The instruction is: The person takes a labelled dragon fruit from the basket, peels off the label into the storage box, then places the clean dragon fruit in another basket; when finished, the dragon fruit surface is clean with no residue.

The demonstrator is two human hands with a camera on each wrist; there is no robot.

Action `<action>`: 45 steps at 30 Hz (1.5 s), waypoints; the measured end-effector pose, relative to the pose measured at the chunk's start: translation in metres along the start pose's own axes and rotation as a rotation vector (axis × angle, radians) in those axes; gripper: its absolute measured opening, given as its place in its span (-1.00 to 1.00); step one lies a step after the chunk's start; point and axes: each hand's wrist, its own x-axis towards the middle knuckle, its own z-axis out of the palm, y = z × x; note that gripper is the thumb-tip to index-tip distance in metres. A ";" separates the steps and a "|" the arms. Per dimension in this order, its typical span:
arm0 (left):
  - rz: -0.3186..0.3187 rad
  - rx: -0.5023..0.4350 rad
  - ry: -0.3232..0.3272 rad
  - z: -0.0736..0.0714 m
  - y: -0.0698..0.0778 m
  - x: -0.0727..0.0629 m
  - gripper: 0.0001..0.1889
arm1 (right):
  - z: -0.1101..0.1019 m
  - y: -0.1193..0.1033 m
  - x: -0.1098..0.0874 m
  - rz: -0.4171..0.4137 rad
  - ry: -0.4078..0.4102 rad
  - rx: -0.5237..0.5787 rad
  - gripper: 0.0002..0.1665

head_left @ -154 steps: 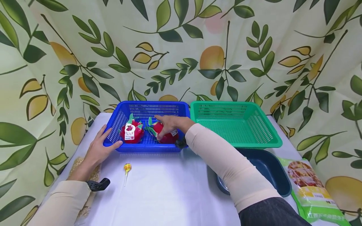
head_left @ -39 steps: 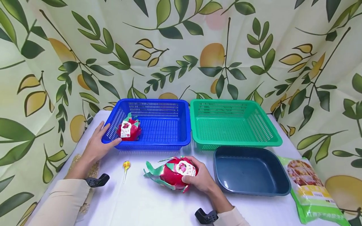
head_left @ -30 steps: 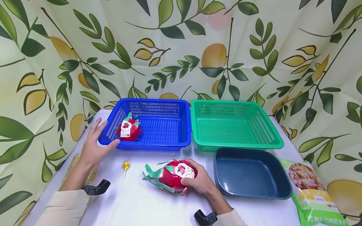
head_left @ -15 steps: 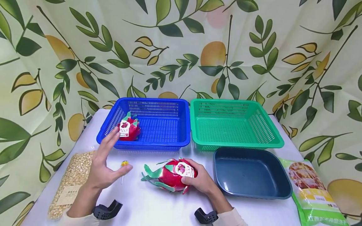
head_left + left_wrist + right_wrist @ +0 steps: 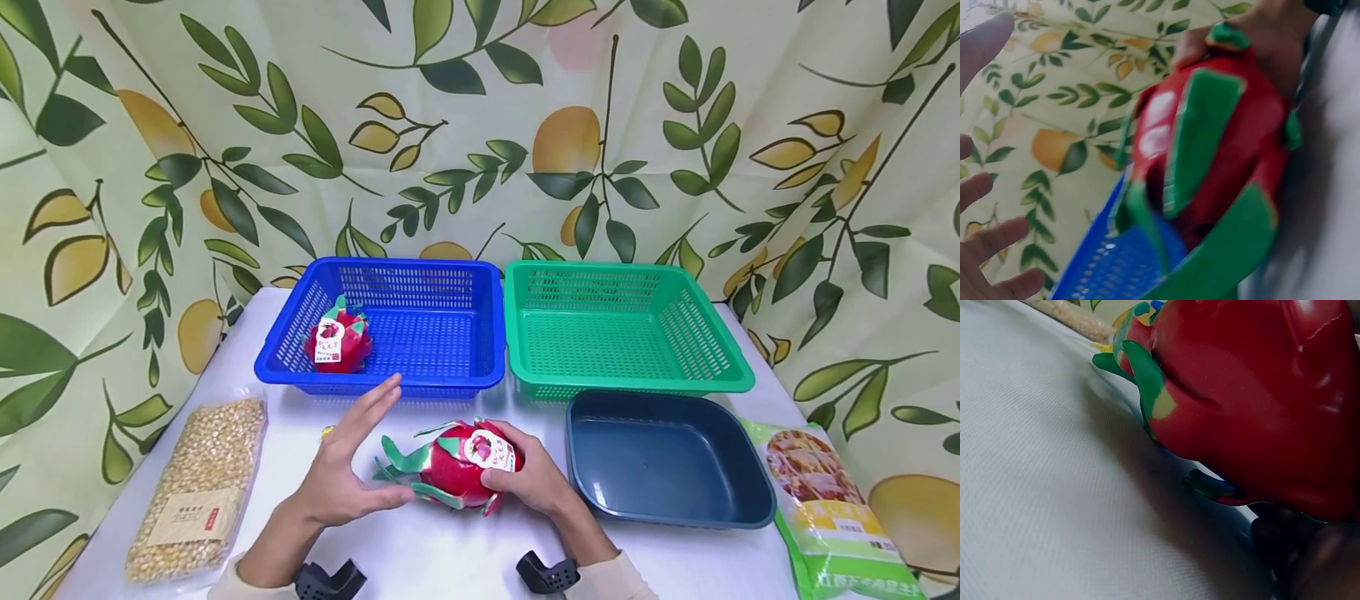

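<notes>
A red dragon fruit with green scales and a round white label lies on its side at the front middle. My right hand grips its right end, thumb across the front. Close to the leafy left end is my left hand, fingers spread and holding nothing. In the left wrist view the dragon fruit fills the middle, apart from the left fingers. The right wrist view shows the fruit's red underside near the white cloth. Another dragon fruit sits in the left part of the blue basket.
A green basket stands beside the blue one. In front of it is a dark blue basin. A green food bag lies far right, a bag of corn kernels at left. A lollipop is mostly behind my left hand.
My right hand has taken one dragon fruit out of the blue basket to the front. My left hand has left the basket's edge and moved right, toward that fruit.
</notes>
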 end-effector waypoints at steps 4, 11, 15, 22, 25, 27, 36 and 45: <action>-0.131 0.010 -0.143 0.012 0.000 -0.003 0.10 | 0.000 0.000 0.000 -0.002 0.002 -0.007 -0.25; -0.275 0.085 -0.274 0.032 0.001 -0.002 0.28 | 0.000 0.000 0.001 -0.011 0.001 -0.028 -0.25; -0.302 0.153 -0.306 0.040 0.001 -0.001 0.29 | 0.000 0.001 0.000 -0.003 0.003 -0.032 -0.24; -0.275 0.314 -0.353 0.047 0.001 0.002 0.24 | 0.001 0.000 0.000 -0.004 -0.002 -0.020 -0.24; -0.261 0.353 -0.338 0.050 0.001 0.002 0.18 | 0.002 -0.002 0.000 -0.004 0.005 -0.039 -0.23; -0.251 0.367 -0.320 0.052 0.001 0.002 0.14 | 0.003 -0.006 -0.001 -0.004 0.016 -0.073 -0.20; -0.266 0.310 -0.281 0.054 -0.001 0.001 0.07 | 0.014 -0.056 -0.014 -0.170 0.216 -0.415 -0.16; -0.300 0.290 -0.293 0.052 -0.001 0.001 0.07 | 0.000 -0.133 -0.011 -0.118 0.043 -0.597 -0.25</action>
